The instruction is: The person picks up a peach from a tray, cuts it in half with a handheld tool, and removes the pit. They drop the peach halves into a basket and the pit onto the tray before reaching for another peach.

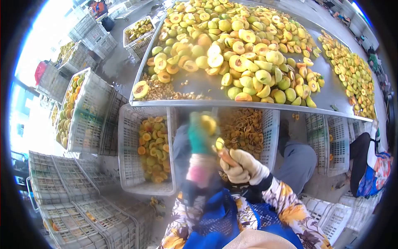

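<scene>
My left hand (198, 135), in a green glove, is smeared by motion in front of the metal table's edge. Against its fingers sits a yellow peach half (208, 124), also blurred. Just to the right, my right hand (242, 167) wears a whitish glove and grips a short tool with a brown handle (228, 158). At the tool's upper end is a yellow bit of fruit (219, 143); the tip itself is hard to make out. Tool and peach half are close but look apart. Below my hands stands a crate of brown-orange fruit scraps (244, 128).
Halved peaches (265, 54) are heaped on the metal table (195, 102), with loose pits (166, 90) near its left corner. A white crate (124, 153) of peach halves stands at lower left. Stacked crates (89, 120) line the left. Another person's leg (296, 166) is at right.
</scene>
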### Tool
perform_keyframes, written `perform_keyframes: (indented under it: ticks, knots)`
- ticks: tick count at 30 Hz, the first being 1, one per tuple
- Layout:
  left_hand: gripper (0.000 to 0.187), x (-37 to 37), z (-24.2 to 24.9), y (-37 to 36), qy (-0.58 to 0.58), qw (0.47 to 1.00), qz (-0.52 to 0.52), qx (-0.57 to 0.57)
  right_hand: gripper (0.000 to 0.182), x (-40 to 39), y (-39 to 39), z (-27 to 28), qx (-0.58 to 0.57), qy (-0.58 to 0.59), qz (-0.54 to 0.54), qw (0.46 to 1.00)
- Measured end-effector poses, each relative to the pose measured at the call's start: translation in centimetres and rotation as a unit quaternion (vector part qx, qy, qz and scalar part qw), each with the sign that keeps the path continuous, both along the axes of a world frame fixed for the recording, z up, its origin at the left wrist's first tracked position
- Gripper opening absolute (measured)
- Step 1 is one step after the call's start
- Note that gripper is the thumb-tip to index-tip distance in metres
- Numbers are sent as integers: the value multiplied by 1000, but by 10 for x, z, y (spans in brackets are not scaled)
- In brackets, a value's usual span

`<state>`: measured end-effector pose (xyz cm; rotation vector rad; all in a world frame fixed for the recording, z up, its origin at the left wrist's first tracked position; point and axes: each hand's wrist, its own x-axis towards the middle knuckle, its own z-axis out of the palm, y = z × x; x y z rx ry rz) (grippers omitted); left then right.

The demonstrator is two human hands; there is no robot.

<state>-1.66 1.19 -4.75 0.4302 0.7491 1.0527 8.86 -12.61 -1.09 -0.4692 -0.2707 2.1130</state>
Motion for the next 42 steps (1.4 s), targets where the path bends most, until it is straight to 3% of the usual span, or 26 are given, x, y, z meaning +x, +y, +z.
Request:
perform_keyframes:
  ticks: [1,3,4,5,6,7,8,11,13,15,17,19,21,22,23,24,26,28,29,32,35,36,39,42]
  knots:
    - [38,-4,10,12,-11,998,40,-45,43,1,-5,-5,1,-7,-20,1000]
    - [38,-51,29,30,77,994,46,60,41,21,-14,-42,-106,-86,-151,979]
    - [36,-81,34,42,209,973,16,96,40,38,-26,-99,44,-486,-77,870]
    - [34,-112,37,52,336,933,-12,126,40,55,-42,-146,187,-789,6,585]
    - [32,-143,36,58,567,778,-94,252,39,66,-59,-157,151,-853,73,495]
    - [30,-163,37,69,741,543,-171,355,39,70,-64,-162,106,-902,133,397]
    - [30,-166,48,79,787,445,-226,363,38,72,-57,-157,87,-900,122,410]
    - [34,-110,69,129,718,497,-133,469,42,65,-40,-144,49,-882,117,454]
    - [42,-61,47,193,670,497,13,551,44,62,-32,-149,74,-859,98,496]
    - [59,-9,45,253,753,501,-31,426,43,61,-30,-146,64,-858,58,506]
    - [62,25,41,305,823,435,20,366,42,70,-34,-154,60,-843,38,534]
    - [56,40,43,343,834,457,-16,310,41,77,-41,-153,59,-842,9,536]
    - [43,40,31,365,837,380,-101,381,41,82,-46,-162,-12,-844,52,534]
    - [38,41,21,372,818,324,-136,455,39,84,-49,-162,45,-840,11,541]
    - [33,44,8,377,782,326,-159,507,39,86,-48,-167,50,-840,4,541]
    - [30,48,-19,390,700,440,-193,528,39,85,-51,-172,55,-837,1,544]
    - [32,45,-63,400,570,602,-263,494,40,81,-45,-178,41,-823,48,565]
    - [36,69,-27,316,642,592,-215,437,35,73,-36,-169,98,-824,10,557]
    - [34,79,-7,274,737,517,-129,416,33,69,-34,-164,123,-826,-10,551]
    - [34,77,15,220,696,559,-169,418,42,57,-38,-151,108,-810,-6,577]
    - [34,60,-19,188,602,597,-150,509,40,51,-53,-172,100,-829,59,547]
    - [31,55,-8,175,587,616,-121,510,37,49,-50,-162,111,-832,89,537]
    - [28,48,-24,184,478,703,-45,524,37,40,-50,-132,201,-839,-16,505]
    - [27,47,-7,193,446,641,101,616,36,33,-55,-122,212,-853,-57,474]
